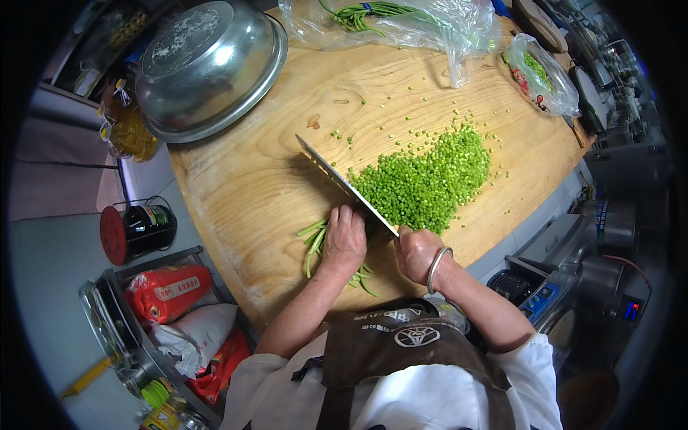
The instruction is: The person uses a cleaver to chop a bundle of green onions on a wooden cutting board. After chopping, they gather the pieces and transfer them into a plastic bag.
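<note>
My right hand (418, 254) is wrapped round the handle of a cleaver (342, 183), whose broad blade is seen nearly edge-on and slants away to the far left. Beside the blade, on its left, my left hand (345, 240) presses down with curled fingers on a small bunch of long green stalks (314, 240), which look like garlic scapes. Their ends stick out on both sides of that hand; the part under the fingers is hidden. Right of the blade lies a large heap of finely chopped green pieces (426, 179), with loose bits scattered about.
The wooden board (244, 193) carries an upturned metal basin (208, 68) at far left. Whole stalks (369, 14) in a clear plastic bag (459, 36) lie at the far edge. A smaller bag (541, 75) sits far right. Red packages (168, 292) stand on a lower-left shelf.
</note>
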A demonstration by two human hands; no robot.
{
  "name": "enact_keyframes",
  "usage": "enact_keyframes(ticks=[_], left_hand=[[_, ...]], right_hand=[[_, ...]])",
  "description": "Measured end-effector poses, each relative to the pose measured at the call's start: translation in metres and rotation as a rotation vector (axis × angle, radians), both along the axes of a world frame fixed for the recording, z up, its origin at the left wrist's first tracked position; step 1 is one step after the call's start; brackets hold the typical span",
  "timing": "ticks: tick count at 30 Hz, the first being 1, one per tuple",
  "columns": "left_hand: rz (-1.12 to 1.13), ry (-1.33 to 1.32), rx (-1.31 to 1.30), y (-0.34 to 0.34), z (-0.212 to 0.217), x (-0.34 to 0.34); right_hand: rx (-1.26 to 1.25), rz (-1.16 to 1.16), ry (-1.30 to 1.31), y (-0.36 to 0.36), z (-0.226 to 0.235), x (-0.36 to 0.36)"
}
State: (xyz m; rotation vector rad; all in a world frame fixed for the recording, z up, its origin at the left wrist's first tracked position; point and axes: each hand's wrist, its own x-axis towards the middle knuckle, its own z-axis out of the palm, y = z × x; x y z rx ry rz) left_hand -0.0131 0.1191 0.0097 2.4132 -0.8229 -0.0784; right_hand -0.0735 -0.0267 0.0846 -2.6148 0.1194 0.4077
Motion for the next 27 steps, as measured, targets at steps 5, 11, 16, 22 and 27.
enact_keyframes(ticks=[5,11,16,22,27], left_hand=[[0.021,-0.121,-0.104,-0.001,-0.004,0.004],[0.043,-0.075,-0.115,0.0,-0.01,0.003],[0.034,-0.074,-0.089,-0.001,-0.006,0.001],[0.035,-0.096,-0.16,-0.001,-0.004,0.003],[0.057,-0.097,-0.163,0.001,-0.01,0.003]], right_hand=[[0.116,-0.011,-0.068,-0.01,0.017,-0.005],[-0.006,0.056,0.003,-0.005,0.04,-0.021],[-0.023,0.051,0.056,0.0,0.019,-0.005],[0.084,-0.011,-0.031,-0.01,0.004,-0.001],[0.024,0.047,-0.015,-0.003,0.043,-0.015]])
